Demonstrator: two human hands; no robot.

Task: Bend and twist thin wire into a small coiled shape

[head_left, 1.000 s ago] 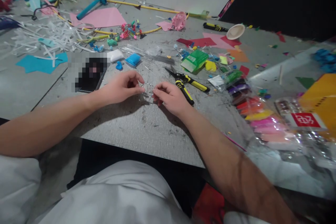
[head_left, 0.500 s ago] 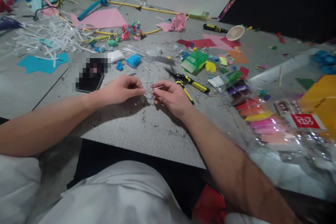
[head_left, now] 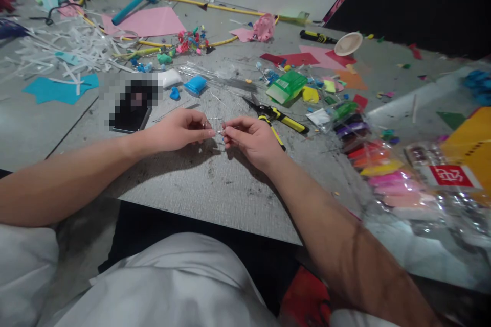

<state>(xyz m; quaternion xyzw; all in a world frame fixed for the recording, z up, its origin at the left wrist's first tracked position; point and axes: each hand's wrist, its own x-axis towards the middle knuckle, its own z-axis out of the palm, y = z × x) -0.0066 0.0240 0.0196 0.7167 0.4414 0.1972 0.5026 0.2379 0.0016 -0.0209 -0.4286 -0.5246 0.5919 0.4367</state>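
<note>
A thin, silvery wire (head_left: 215, 119) bent into a small loop spans the gap between my hands, above the grey table. My left hand (head_left: 183, 130) pinches its left side between thumb and fingers. On the other side, my right hand (head_left: 249, 140) grips the wire with thumb and forefinger, the fingertips almost meeting the left thumb. Parts of the wire are hidden behind the fingers. Just beyond my right hand lie yellow-and-black pliers (head_left: 278, 117) with their jaws apart. Left of my left hand is a dark phone (head_left: 132, 112), partly blurred out.
Behind the hands lie a blue clay packet (head_left: 195, 85), a bundle of straight wires (head_left: 226, 80) and a green packet (head_left: 287, 87). Bags of coloured clay (head_left: 395, 173) fill the right side. White paper strips (head_left: 76, 48) and pink paper (head_left: 148, 21) lie at the back left.
The wire has turned slightly between the fingers; the end that stuck out over my right hand no longer shows there. Both hands stay nearly in place, and the view has shifted a little.
</note>
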